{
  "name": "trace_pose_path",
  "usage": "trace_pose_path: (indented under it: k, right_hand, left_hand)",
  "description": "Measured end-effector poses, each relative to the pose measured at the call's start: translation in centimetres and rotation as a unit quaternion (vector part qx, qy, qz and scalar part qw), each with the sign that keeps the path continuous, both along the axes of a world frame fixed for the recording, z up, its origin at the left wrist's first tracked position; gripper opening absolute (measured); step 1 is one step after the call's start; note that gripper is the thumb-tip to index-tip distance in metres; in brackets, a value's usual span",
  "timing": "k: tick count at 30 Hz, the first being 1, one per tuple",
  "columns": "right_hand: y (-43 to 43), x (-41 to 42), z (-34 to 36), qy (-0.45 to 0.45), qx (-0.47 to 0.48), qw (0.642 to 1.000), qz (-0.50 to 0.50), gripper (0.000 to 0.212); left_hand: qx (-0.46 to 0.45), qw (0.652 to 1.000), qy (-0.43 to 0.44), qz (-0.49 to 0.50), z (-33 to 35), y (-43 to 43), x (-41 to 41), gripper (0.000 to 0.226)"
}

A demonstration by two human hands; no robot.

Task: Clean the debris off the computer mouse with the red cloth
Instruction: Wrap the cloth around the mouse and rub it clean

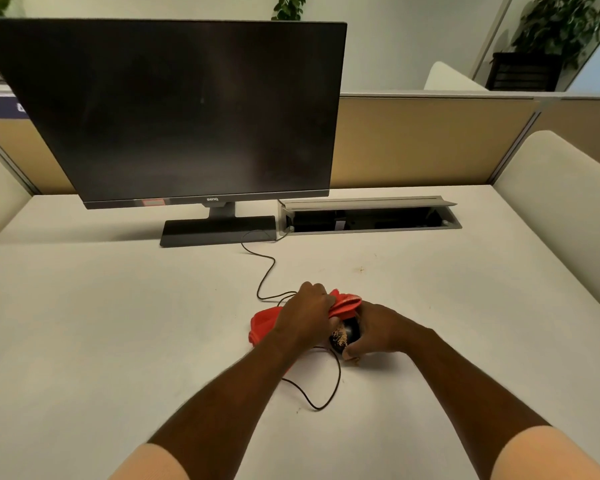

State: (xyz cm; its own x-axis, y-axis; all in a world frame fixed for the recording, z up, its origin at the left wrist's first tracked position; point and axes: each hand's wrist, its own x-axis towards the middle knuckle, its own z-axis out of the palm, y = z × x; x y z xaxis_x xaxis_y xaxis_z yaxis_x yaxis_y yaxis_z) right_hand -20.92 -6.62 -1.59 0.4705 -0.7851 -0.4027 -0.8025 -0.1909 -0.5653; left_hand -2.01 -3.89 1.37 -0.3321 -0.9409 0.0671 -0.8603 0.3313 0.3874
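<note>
A black computer mouse (347, 333) sits on the white desk (118, 323), held between my two hands. Tan crumbs (339, 337) cover its near left side. My right hand (378, 332) grips the mouse from the right, thumb at its near end. My left hand (307, 313) is closed on the red cloth (343, 301) and presses it on the far part of the mouse. More of the red cloth bunches out to the left under my wrist. The mouse's far half is hidden by cloth and fingers.
The mouse's black cable (267, 271) loops from the near side of my hands and runs back to an open cable tray (368, 220). A dark monitor (174, 112) on its stand (219, 232) fills the back left. A small speck (361, 270) lies on the desk beyond my hands.
</note>
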Motion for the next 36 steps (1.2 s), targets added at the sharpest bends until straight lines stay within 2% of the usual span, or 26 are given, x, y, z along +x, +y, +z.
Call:
trace_pose_path:
  k: [9, 15, 21, 27, 31, 36]
  right_hand:
    - [0.2, 0.3, 0.5, -0.012, -0.033, 0.999, 0.017, 0.080]
    - [0.1, 0.2, 0.1, 0.009, -0.036, 0.999, 0.023, 0.107]
    - [0.3, 0.3, 0.3, -0.008, -0.031, 0.999, 0.007, 0.087]
    - [0.3, 0.0, 0.0, -0.016, -0.020, 1.000, -0.004, 0.059]
    - [0.2, 0.1, 0.2, -0.035, -0.028, 0.999, 0.001, 0.061]
    - [0.2, 0.3, 0.2, -0.013, -0.044, 0.999, 0.022, 0.073]
  left_hand:
    - [0.007, 0.998, -0.025, -0.053, -0.4, 1.5, 1.9, 0.040]
    - [0.021, 0.997, -0.026, -0.067, 0.5, 1.4, 3.4, 0.036]
    - [0.011, 0.999, 0.030, -0.024, 1.7, 0.4, 1.7, 0.034]
    - [0.027, 0.999, -0.004, -0.043, 1.6, 0.4, 0.1, 0.033]
    - [0.039, 0.996, -0.012, -0.077, 1.2, 0.8, 0.6, 0.031]
    - [0.068, 0.990, -0.015, -0.120, 1.5, 0.9, 2.3, 0.027]
